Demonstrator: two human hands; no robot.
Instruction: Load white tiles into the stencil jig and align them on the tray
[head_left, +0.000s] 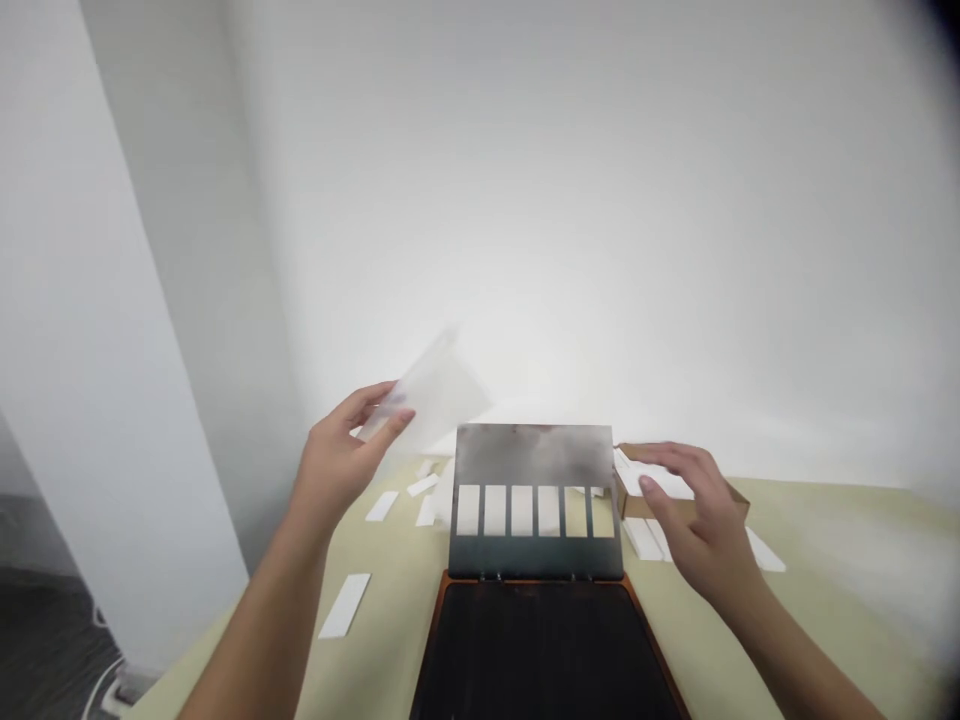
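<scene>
My left hand point(346, 452) is raised above the table's left side, thumb and fingers pinched on a translucent white sheet point(435, 392) that tilts up toward the wall. My right hand point(694, 515) hovers over a small brown cardboard box point(739, 497) holding white strips, fingers curved and apart, with nothing visibly in them. Between the hands stands a dark metal stencil plate point(534, 458) with several rectangular windows, hinged upright at the back of a black orange-edged base point(536, 650).
White paper strips point(346, 604) lie scattered on the pale yellow-green table point(825, 560), left of the plate and beside the box. A white wall rises close behind. The table's left edge drops to a dark floor with cables.
</scene>
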